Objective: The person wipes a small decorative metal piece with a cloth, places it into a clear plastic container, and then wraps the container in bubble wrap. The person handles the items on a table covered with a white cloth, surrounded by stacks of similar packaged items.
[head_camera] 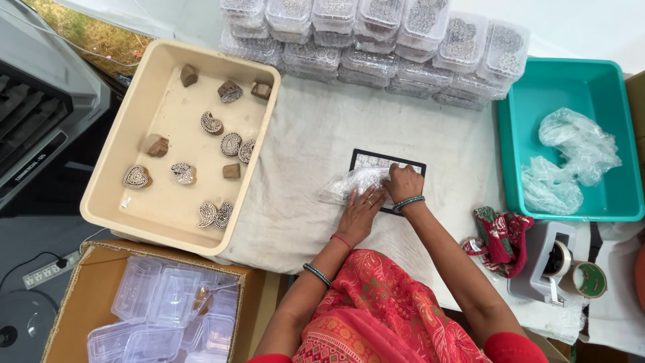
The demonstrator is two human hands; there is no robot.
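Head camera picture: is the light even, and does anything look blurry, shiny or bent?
In the head view the light is soft and even, with only faint shadows under the left hand and right hand; the clear plastic bag under them and the bags in the teal tub catch mild glare; focus is sharp throughout; the beige tray leans outward from wide-angle distortion.

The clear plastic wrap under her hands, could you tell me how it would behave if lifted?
The clear plastic wrap looks crinkled and thin, so probably floppy and very light. It may slide on the black-framed card, hence both hands, left hand and right hand, pressing it.
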